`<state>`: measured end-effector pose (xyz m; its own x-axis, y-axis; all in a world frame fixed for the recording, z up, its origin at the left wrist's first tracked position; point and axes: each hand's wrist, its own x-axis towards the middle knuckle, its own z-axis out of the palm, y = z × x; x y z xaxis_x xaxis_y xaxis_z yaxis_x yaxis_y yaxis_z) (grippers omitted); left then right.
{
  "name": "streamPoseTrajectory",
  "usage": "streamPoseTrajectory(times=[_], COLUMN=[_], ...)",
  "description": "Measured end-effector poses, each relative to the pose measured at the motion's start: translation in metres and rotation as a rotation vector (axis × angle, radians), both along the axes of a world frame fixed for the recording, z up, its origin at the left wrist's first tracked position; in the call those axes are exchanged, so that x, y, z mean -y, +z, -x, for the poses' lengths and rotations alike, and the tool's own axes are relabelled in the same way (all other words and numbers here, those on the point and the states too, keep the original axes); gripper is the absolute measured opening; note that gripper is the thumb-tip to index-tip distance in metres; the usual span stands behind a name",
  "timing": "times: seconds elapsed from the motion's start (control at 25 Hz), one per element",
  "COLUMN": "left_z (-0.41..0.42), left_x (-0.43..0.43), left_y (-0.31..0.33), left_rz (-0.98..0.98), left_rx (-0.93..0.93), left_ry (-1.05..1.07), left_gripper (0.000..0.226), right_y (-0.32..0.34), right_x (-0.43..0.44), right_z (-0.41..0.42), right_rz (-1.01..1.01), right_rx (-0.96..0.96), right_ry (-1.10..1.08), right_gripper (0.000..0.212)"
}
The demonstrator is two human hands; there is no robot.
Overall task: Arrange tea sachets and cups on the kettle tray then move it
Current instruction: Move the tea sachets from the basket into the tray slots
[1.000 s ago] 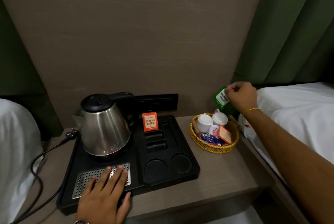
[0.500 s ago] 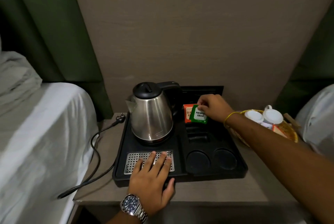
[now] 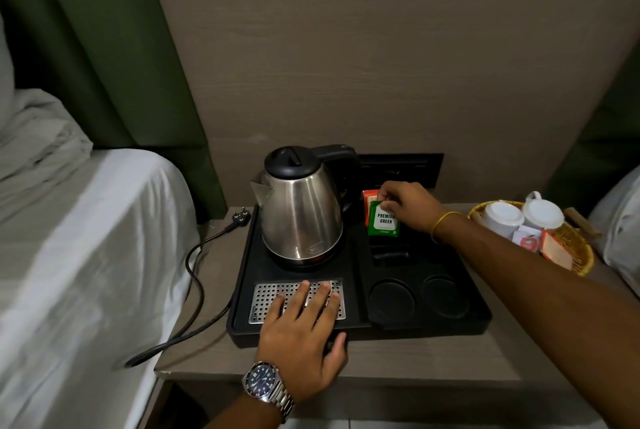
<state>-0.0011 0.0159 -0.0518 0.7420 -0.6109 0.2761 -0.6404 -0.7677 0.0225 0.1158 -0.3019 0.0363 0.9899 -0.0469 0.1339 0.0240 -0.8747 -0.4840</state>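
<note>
Left hand: the left hand (image 3: 304, 328) lies flat and released at 6 o'clock, fingers spread over the perforated drip grille (image 3: 266, 297), palm across the near rim of the kettle tray (image 3: 481, 317); it grips nothing and appears only to steady the tray.
Right hand: the right hand (image 3: 408, 205) reaches in from 3 o'clock and pinches the top edge of the green tea sachet (image 3: 383, 224) between thumb and fingertips.
Cup wells: 2 round recesses sit bare at the tray's near right corner, about 5 o'clock of the kettle (image 3: 301, 210).
Green sachet: upright at the tray's far slots, just in front of and overlapping the orange tea sachet (image 3: 369, 198); whether its foot is seated in a slot, I cannot tell.
Sachet handling: paper envelope, judged very light, thin and easily creased; the top edge is the sensible hold, with a light pinch.
Kettle: steel body, black lid and handle, at 12 o'clock on the tray's left half; likely the heaviest item, so lifting the tray probably needs both side rims held level.
Cups: 2 white cups (image 3: 523, 219) lie mouth-down in the wicker basket (image 3: 581, 255) at 2 o'clock, off the tray; ceramic by their look, rigid, smooth, breakable, best taken round the body or by the handle.
Cord: the plug (image 3: 239, 217) lies loose on the bedside table (image 3: 540, 356) at 10 o'clock and could drag.
</note>
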Motion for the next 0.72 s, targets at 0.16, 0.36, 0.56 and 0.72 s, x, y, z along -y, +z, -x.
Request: streamPoseTrajectory(times=[0.16, 0.36, 0.56, 0.72], left_z=[0.000, 0.000, -0.001, 0.000], left_x=[0.000, -0.001, -0.001, -0.003], left_y=[0.000, -0.001, -0.002, 0.000], left_rz=[0.003, 0.007, 0.000, 0.008], left_rx=[0.006, -0.004, -0.014, -0.008], left_ry=[-0.004, -0.005, -0.007, -0.010], left_gripper=[0.062, 0.062, 0.062, 0.062], right_y=[0.002, -0.015, -0.031, -0.032], right_x=[0.003, 0.000, 0.000, 0.001], right_z=[0.000, -0.003, -0.004, -0.001], right_rz=[-0.037, -0.025, -0.049, -0.012], right_rx=[0.067, 0.018, -0.015, 0.040], right_ry=[-0.008, 0.016, -0.007, 0.040], right_gripper=[0.009, 0.008, 0.014, 0.023])
